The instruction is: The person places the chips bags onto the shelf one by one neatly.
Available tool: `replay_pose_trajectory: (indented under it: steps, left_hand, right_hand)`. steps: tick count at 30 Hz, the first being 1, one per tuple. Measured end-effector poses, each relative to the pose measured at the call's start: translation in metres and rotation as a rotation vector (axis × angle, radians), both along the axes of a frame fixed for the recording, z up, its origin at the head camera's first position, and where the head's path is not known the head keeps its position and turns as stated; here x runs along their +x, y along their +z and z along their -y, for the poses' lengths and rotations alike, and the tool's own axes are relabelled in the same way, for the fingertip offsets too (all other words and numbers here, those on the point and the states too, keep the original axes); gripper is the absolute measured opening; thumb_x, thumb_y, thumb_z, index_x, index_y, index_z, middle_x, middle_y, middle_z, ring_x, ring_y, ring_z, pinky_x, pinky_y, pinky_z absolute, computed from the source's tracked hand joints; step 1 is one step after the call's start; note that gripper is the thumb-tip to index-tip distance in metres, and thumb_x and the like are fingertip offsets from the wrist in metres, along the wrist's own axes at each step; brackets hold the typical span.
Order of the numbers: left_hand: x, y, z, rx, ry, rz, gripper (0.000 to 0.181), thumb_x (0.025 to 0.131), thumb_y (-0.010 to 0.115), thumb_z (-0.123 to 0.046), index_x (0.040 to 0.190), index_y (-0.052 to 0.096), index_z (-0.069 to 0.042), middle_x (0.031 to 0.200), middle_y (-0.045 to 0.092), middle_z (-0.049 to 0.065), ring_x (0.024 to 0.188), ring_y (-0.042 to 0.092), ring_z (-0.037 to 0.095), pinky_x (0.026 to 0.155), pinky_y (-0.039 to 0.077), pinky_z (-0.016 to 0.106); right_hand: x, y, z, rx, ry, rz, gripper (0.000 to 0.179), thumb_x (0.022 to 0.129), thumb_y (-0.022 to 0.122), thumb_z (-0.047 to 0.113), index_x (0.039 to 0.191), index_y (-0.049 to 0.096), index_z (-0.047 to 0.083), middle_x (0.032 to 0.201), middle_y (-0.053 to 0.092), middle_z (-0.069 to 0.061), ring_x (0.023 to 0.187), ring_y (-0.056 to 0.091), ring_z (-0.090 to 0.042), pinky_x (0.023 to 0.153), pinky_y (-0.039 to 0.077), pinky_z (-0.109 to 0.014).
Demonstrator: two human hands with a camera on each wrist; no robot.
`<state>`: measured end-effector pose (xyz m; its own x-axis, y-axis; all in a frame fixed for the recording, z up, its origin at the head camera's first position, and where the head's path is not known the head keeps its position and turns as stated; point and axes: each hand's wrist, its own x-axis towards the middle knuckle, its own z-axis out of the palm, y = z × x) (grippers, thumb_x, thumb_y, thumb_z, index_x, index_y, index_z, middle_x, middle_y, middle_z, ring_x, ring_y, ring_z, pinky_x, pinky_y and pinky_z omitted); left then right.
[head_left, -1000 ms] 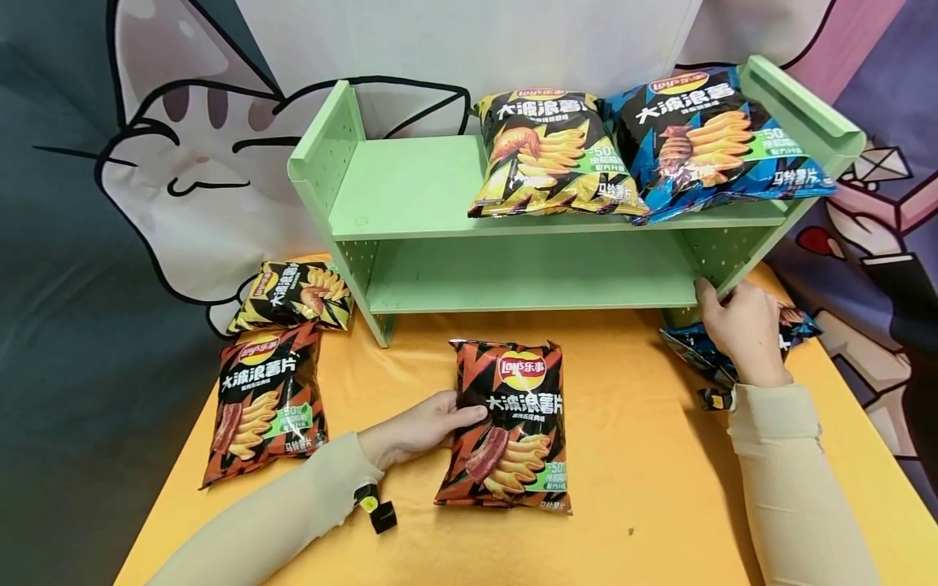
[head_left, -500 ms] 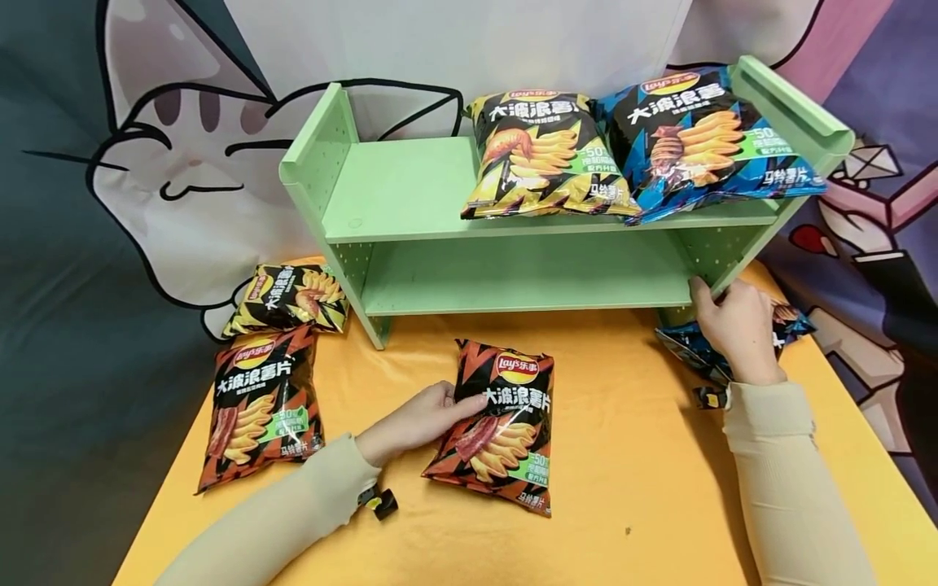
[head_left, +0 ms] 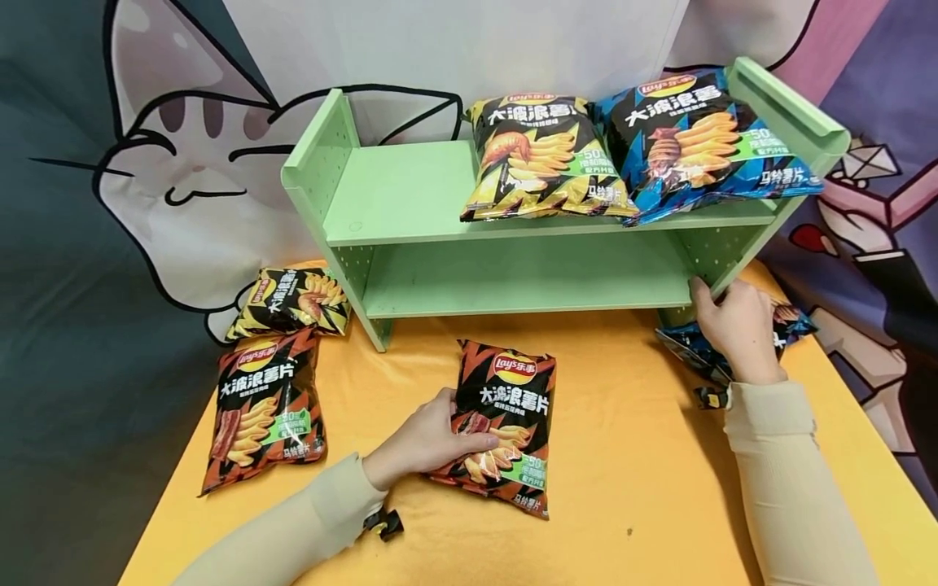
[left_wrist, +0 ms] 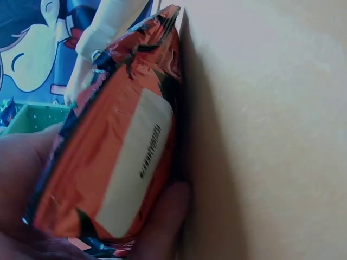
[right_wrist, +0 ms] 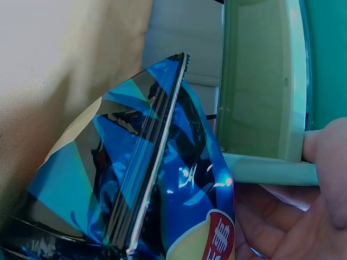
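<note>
One red-and-black, pillow-shaped foil chip bag (head_left: 513, 407) is near the middle of the yellow cloth-covered desk (head_left: 623, 472), before the light-green two-tier shelf (head_left: 528, 277); the left hand (head_left: 428, 435) pinches the bag's left side between thumb and fingers. The right hand (head_left: 740, 325) curls its fingers and thumb round the shelf's lower right edge, beside a blue-and-black foil chip bag (right_wrist: 141, 173).

The left hand (head_left: 421, 439) holds a red and black bag of chips (head_left: 516, 399). It is puffy, shows its front, and is low in the middle of the head view, logo end up. The right hand (head_left: 740, 330) grips a green shelf (head_left: 406, 183) near its lower right corner. The shelf stands upright across the upper middle and right.
</note>
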<state>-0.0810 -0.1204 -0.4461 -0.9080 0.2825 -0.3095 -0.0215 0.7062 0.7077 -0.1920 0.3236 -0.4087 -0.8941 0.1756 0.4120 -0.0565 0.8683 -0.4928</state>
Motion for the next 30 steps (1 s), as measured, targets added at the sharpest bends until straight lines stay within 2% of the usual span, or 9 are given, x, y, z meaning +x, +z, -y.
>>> replay_pose_trajectory:
  steps: [4,9,12,14,18,21,25,27,30]
  left_hand:
    - [0.002,-0.003,0.004,0.108,0.009,0.009,0.099,0.083,0.08,-0.062,0.147,0.044,0.005,0.142,0.058,0.026,0.13,0.059,0.038,0.107,0.05,0.055]
    - [0.008,-0.006,0.007,0.176,0.037,-0.018,0.095,0.086,0.08,-0.056,0.149,0.043,0.005,0.141,0.06,0.025,0.127,0.062,0.038,0.107,0.051,0.053]
    - [0.011,-0.008,0.008,0.23,0.031,-0.055,0.08,0.088,0.079,-0.052,0.144,0.051,-0.002,0.119,0.071,0.014,0.102,0.071,0.023,0.091,0.058,0.038]
    - [0.014,-0.007,0.01,0.25,0.021,-0.087,0.066,0.089,0.078,-0.05,0.137,0.058,-0.008,0.101,0.072,0.002,0.084,0.069,0.013,0.077,0.057,0.031]
    - [0.021,-0.002,0.011,0.144,0.03,-0.193,0.066,0.091,0.071,-0.06,0.134,0.064,-0.01,0.078,0.062,-0.008,0.076,0.061,0.006,0.082,0.055,0.033]
    - [0.028,0.005,0.013,0.083,0.031,-0.273,0.058,0.095,0.065,-0.062,0.13,0.067,-0.015,0.066,0.051,-0.012,0.067,0.054,0.003,0.078,0.054,0.033]
    - [0.035,0.017,0.018,0.124,0.003,-0.429,0.034,0.1,0.066,-0.049,0.123,0.069,-0.024,0.073,0.064,-0.017,0.066,0.059,-0.004,0.067,0.053,0.024]
    - [0.037,0.025,0.023,0.149,-0.017,-0.543,0.028,0.101,0.068,-0.039,0.124,0.069,-0.022,0.085,0.072,-0.014,0.075,0.064,-0.005,0.069,0.055,0.02]
    - [0.037,0.04,0.032,0.189,-0.055,-0.725,0.019,0.099,0.071,-0.022,0.118,0.07,-0.016,0.082,0.07,-0.008,0.068,0.06,-0.003,0.059,0.051,0.015]
  right_hand:
    - [-0.001,0.001,0.0,0.001,0.0,-0.005,0.051,0.104,0.053,0.039,0.065,0.05,0.007,0.045,0.038,0.0,0.044,0.036,-0.026,0.049,0.027,-0.038]
    - [0.0,0.001,-0.001,-0.004,-0.003,0.008,0.051,0.105,0.053,0.04,0.066,0.051,0.007,0.045,0.038,0.0,0.043,0.035,-0.025,0.046,0.027,-0.037]
    - [0.002,0.001,-0.001,0.0,0.002,0.006,0.051,0.105,0.052,0.04,0.067,0.051,0.007,0.046,0.039,-0.001,0.043,0.034,-0.024,0.049,0.027,-0.037]
    - [0.002,0.0,-0.001,-0.002,0.008,0.003,0.051,0.105,0.051,0.04,0.067,0.051,0.007,0.046,0.04,-0.002,0.044,0.035,-0.025,0.053,0.028,-0.038]
    - [0.001,0.0,0.0,-0.009,0.014,0.004,0.05,0.105,0.051,0.039,0.068,0.052,0.007,0.047,0.042,-0.003,0.049,0.039,-0.028,0.059,0.028,-0.039]
    - [0.001,0.0,0.001,-0.008,0.014,0.01,0.049,0.105,0.051,0.039,0.068,0.053,0.007,0.048,0.043,-0.002,0.05,0.041,-0.029,0.06,0.029,-0.039]
    - [0.001,0.0,0.001,-0.004,0.017,0.001,0.049,0.105,0.052,0.039,0.067,0.053,0.008,0.048,0.043,-0.002,0.048,0.04,-0.028,0.057,0.029,-0.039]
    - [0.001,0.0,0.001,-0.002,0.016,-0.005,0.049,0.105,0.052,0.038,0.067,0.053,0.008,0.047,0.043,-0.002,0.048,0.039,-0.027,0.055,0.029,-0.038]
    - [0.002,0.0,-0.001,-0.001,0.01,-0.011,0.048,0.105,0.053,0.037,0.067,0.053,0.008,0.047,0.042,-0.001,0.046,0.039,-0.026,0.052,0.028,-0.038]
